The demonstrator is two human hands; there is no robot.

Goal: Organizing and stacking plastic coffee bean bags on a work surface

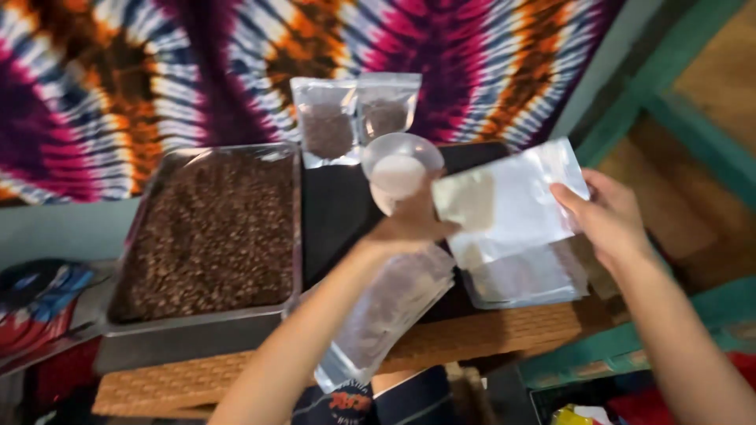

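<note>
Sitting at the left, a metal tray (206, 236) brims with brown beans, two filled clear pouches (354, 118) upright behind it. The left hand (409, 224) grips a clear plastic cup (400, 169); the right hand (606, 216) pinches a white pouch (512, 201) above more pouches (524, 275).

Metal tray (293, 236) of brown beans (209, 232), left-centre on woven mat (488, 330). Two filled clear pouches (354, 118) upright behind tray, side by side, leaning on tie-dye cloth (118, 86). Black slab (335, 208) btwn tray and flat pouches (524, 275) at right. Filled pouch (386, 315) lies tilted at mat's front edge. Teal frame (630, 110) far right. Red-blue cloth (35, 303) far left.
</note>
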